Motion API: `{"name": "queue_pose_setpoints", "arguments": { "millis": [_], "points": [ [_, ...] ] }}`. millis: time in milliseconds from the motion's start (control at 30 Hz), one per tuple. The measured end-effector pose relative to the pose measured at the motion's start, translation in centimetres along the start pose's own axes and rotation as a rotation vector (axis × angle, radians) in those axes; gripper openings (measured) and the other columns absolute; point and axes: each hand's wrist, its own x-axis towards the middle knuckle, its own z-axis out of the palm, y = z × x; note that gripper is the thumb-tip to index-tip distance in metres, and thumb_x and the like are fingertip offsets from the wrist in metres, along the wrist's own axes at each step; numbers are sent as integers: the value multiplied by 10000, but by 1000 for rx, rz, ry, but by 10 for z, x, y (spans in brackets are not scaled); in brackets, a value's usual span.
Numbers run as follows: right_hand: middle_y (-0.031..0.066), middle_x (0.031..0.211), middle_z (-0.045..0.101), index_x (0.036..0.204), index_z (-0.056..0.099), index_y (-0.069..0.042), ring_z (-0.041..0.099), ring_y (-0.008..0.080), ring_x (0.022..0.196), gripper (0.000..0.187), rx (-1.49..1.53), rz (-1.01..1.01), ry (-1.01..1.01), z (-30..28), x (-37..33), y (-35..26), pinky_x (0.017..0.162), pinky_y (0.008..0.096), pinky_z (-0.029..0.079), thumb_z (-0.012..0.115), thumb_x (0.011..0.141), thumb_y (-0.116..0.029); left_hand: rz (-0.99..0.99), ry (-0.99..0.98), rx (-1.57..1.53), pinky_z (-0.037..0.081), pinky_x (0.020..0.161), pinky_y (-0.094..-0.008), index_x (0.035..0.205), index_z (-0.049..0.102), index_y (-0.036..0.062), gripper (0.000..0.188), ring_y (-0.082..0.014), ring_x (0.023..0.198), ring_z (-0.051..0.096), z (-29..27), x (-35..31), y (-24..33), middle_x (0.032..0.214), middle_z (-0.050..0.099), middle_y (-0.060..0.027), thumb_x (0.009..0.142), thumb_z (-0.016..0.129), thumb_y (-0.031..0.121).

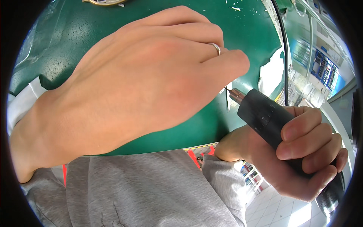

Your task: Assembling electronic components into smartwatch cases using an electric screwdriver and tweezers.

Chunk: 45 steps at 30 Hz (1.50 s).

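My left hand [151, 75], with a ring on one finger, spreads large across the middle of the view, its back turned up. Its fingers curl down and away, so what they pinch, if anything, is hidden. A small white piece [228, 99] shows just below its fingertips. My right hand [302, 155] is wrapped round a black electric screwdriver [264, 111]. The screwdriver slants up to the left, and the thin bit in its copper-coloured nose [236, 95] reaches the white piece beside my left fingers. Whether the bit touches it I cannot tell.
A green work mat [181, 138] covers the table, with a striped edge at the front. A black cable [284, 49] hangs at the right, near torn white paper [271, 72]. Clear plastic [39, 38] lies far left, and a gold-rimmed round object [107, 2] at the back.
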Motion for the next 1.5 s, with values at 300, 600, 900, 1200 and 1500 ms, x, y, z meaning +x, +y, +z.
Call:
{"name": "queue_pose_setpoints", "arguments": {
  "millis": [300,600,900,1200,1500],
  "points": [
    [-82,645,481,943,552,-84,461,77,429,140,99,-9,58,7,0,-3,465,280,389,622,909,-201,51,-27,-27,454,1073,-447,1258,643,81,648,-273,1074,610,-1,2,1,1015,717,-19,626,784,65],
    [-82,639,492,989,541,-87,481,69,433,174,136,-34,135,10,-6,-2,473,254,405,642,913,-206,90,-52,-17,428,1106,-464,1160,680,87,530,-240,1109,618,-5,1,-3,1015,726,16,644,764,169],
    [-57,657,503,1030,516,-33,481,68,447,214,122,-105,234,33,-12,1,474,252,424,624,920,-181,130,-76,-67,470,1037,-442,991,689,84,367,-265,1113,619,-5,1,-9,1037,703,-10,660,810,188],
    [-37,674,452,1051,537,-23,430,126,432,217,111,-12,64,17,-16,0,460,312,406,545,971,-224,105,-46,-11,485,1000,-460,1154,659,102,574,-283,1149,573,1,-4,-6,1070,646,-43,611,838,146],
    [-49,686,459,1016,521,-47,452,113,438,204,16,-102,134,26,-17,5,456,304,392,565,959,-238,74,-24,10,496,988,-441,1150,671,117,585,-303,1158,569,-5,-2,-3,1111,642,-52,593,849,137]
  ]
}}
